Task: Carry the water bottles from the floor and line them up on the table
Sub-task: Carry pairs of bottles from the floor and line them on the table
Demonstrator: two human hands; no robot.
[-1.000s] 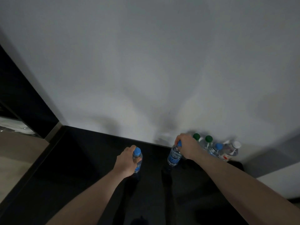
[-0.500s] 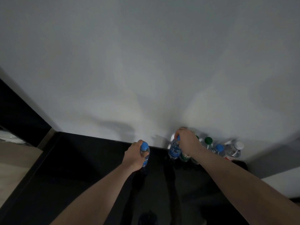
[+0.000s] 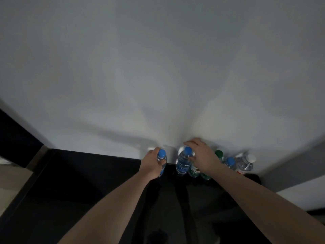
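A row of water bottles stands on the black table [image 3: 88,182] against the white wall: a white-capped bottle [image 3: 246,163], a small blue-capped bottle [image 3: 230,162], a green-capped bottle [image 3: 219,153] and a green-labelled bottle [image 3: 194,170] partly hidden under my wrist. My right hand [image 3: 202,156] has thumb and fingers loosely around the neck of a blue-capped bottle [image 3: 183,163], which stands upright at the row's left end. My left hand [image 3: 153,164] grips another blue-capped bottle [image 3: 162,158] just left of it, upright near the wall.
The table's left edge [image 3: 35,175] runs diagonally, with pale wooden floor [image 3: 12,180] beyond it. A grey ledge [image 3: 290,169] borders the right side past the row. Bare dark tabletop stretches left of my left hand.
Both hands carried their blue-capped bottles away from me toward the wall. The right bottle now stands against the green-labelled bottle, and the left bottle has closed in beside it.
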